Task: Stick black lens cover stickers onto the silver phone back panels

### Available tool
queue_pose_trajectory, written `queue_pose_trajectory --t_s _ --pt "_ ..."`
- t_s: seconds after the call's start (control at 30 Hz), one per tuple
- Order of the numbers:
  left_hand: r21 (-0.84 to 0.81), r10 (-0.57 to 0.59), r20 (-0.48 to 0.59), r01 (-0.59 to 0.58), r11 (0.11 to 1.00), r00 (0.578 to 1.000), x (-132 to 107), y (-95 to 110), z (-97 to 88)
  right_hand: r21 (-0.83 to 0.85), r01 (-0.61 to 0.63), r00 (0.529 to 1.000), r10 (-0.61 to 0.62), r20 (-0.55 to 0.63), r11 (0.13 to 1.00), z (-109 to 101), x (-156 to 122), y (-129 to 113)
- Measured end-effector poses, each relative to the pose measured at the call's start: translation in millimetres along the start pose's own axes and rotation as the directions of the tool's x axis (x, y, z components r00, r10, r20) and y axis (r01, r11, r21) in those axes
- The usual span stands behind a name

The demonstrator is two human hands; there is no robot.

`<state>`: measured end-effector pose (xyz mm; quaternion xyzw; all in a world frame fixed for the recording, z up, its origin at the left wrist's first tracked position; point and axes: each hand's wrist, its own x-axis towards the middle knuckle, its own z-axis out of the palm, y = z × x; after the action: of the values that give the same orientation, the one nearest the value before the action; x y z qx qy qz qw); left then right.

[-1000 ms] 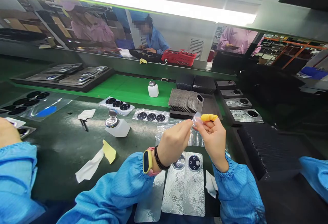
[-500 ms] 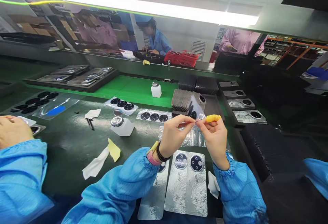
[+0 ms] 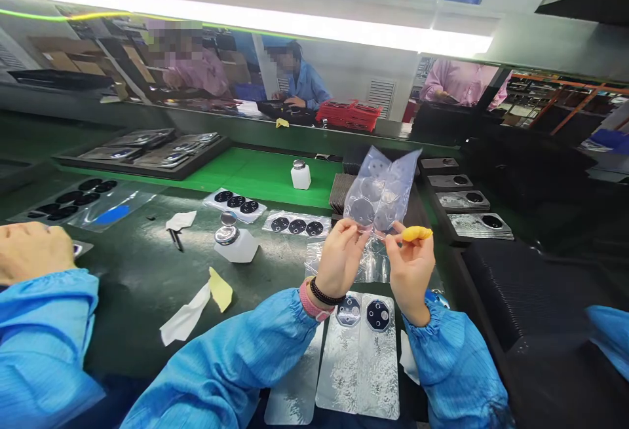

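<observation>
From my end, the clear plastic sheet (image 3: 388, 180) stands upright from both sets of fingertips, above the bench (image 3: 132, 272) and partly in front of the grey stack (image 3: 339, 192). The left hand (image 3: 340, 257) pinches its lower edge between thumb and fingers. The right hand (image 3: 411, 275), a yellow cover (image 3: 417, 233) on one finger, pinches near the lower right corner. See-through discs show across the sheet; I can't tell whether they lie on it or inside it.

To handle it well, I'd grip only the margin, since a fingertip on a disc would probably leave a mark. The film looks thin and bends along its middle, so I'd pull both pinches evenly apart, lightly, to flatten it without a crease. The silver panels (image 3: 378, 373) lie just below, and the left sleeve (image 3: 246, 360) crosses another panel, so I'd lift that forearm to avoid nudging it.
</observation>
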<state>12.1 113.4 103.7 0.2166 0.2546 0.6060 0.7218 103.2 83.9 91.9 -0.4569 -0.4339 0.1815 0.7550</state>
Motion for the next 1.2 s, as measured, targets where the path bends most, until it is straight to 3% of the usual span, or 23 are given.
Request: queue_pose_trajectory --t_s 0.13,0.23,0.33,0.47,0.53,0.6,0.67,0.83,1.0,1.03,1.1,1.2 --pt "-0.052 -0.151 -0.002 0.15 0.987 0.989 -1.3 3.5 3.9 -0.014 0.093 0.995 -0.092 0.034 0.996 -0.2 -3.7 2.7" --pt "-0.08 -0.177 -0.032 0.174 0.981 0.984 0.3 8.3 7.4 0.0 0.041 0.996 -0.04 0.078 0.999 -0.5 -4.5 4.9" --pt "-0.126 -0.107 -0.057 0.1 0.987 0.993 1.8 13.7 10.6 0.07 -0.16 0.982 0.151 0.114 0.985 -0.7 -0.3 8.5" --pt "-0.121 0.05 -0.012 -0.051 0.991 0.999 1.1 17.9 8.5 0.162 -0.397 0.914 0.373 0.16 0.904 -4.0 14.2 11.1" --pt "-0.079 0.125 0.046 -0.121 0.989 0.991 0.3 17.7 4.7 0.177 -0.378 0.926 0.369 0.083 0.909 -8.1 22.1 7.6" --pt "-0.034 0.187 0.102 -0.184 0.982 0.977 -0.8 16.2 0.7 0.188 -0.286 0.955 0.295 -0.018 0.94 -13.6 27.8 -0.8" --pt "0.015 0.22 0.149 -0.225 0.974 0.964 -2.3 14.1 -2.0 0.192 -0.223 0.972 0.233 -0.029 0.956 -19.7 30.7 -12.4" --pt "0.107 0.248 0.255 -0.282 0.953 0.934 -5.2 12.4 -5.1 0.161 -0.319 0.942 0.292 0.167 0.934 -36.1 36.5 -33.8" --pt "0.221 0.041 0.414 -0.144 0.964 0.909 2.1 15.5 -11.0 0.124 -0.476 0.823 0.392 0.411 0.871 -47.8 48.7 -30.5" --pt "0.235 0.008 0.424 -0.119 0.965 0.905 4.6 15.1 -11.7 0.124 -0.473 0.819 0.383 0.428 0.872 -48.4 49.8 -29.8" --pt "0.25 -0.036 0.431 -0.081 0.965 0.901 9.3 12.8 -12.1 0.136 -0.41 0.863 0.336 0.378 0.902 -47.6 49.5 -29.5" --pt "0.22 -0.137 0.367 0.058 0.974 0.92 13.3 7.1 -13.0 0.138 -0.199 0.975 0.182 0.126 0.97 -44.7 42.9 -30.1"
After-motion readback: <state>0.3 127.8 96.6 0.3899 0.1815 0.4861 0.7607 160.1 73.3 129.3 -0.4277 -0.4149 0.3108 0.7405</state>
